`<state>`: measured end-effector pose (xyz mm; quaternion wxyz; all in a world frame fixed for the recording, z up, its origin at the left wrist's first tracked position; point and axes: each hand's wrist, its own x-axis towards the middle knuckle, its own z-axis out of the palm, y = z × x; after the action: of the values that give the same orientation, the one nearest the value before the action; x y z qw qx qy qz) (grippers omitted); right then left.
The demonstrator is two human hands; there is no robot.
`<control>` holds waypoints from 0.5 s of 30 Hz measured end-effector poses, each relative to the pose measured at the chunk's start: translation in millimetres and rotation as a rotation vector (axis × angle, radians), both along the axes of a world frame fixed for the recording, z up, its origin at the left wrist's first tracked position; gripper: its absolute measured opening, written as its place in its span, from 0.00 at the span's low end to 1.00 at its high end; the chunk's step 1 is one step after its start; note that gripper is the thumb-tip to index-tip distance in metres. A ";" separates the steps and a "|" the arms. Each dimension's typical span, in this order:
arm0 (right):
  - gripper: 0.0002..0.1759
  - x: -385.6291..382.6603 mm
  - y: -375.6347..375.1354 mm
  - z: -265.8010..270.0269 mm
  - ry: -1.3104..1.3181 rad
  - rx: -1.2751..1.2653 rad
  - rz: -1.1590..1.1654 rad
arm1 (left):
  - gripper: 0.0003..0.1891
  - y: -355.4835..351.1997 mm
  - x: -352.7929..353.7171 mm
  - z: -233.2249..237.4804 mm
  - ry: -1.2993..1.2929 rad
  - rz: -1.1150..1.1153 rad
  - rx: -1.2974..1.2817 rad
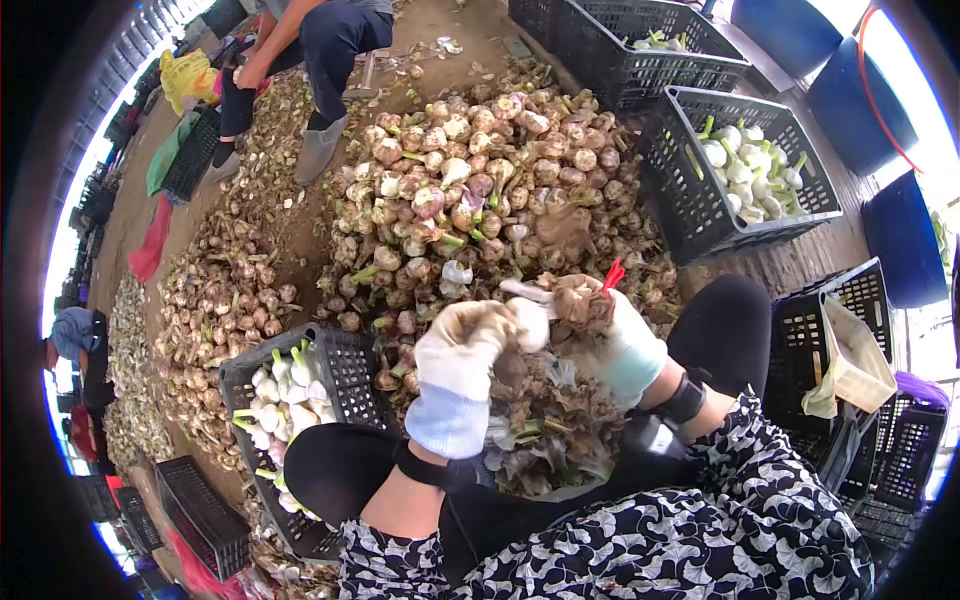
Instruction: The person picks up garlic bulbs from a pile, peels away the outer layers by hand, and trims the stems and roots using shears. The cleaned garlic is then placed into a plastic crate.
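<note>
My left hand [465, 365], in a white and pale blue work glove, is closed on a white garlic bulb [531, 326]. Its fingers pinch the bulb's side, and the outer skin is off the part that shows. My right hand [628, 345], also gloved, is closed around a clump of brown, papery garlic skins [580, 303] right beside the bulb. A thin red piece [614, 274] sticks up by the right fingers; its kind cannot be made out. Below both hands, loose peeled skins [560, 430] lie heaped between my knees.
A large heap of unpeeled garlic [470, 180] lies ahead. One black crate [350, 375] with white bulbs stands at my left knee, another crate [690, 235] at the front right. Blue barrels [850, 110] stand beyond. A seated person [345, 45] is at upper left.
</note>
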<state>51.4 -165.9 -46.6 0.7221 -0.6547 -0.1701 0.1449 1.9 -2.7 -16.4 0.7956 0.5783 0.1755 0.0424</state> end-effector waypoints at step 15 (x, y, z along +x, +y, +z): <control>0.12 -5.4 4.8 35.9 0.431 0.121 -0.030 | 0.10 12.8 -5.1 3.9 0.172 -0.167 -0.124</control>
<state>46.0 -161.1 -10.7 0.7819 -0.5665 -0.0105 0.2600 -3.2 10.1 -12.5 0.8125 0.5422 0.1968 -0.0847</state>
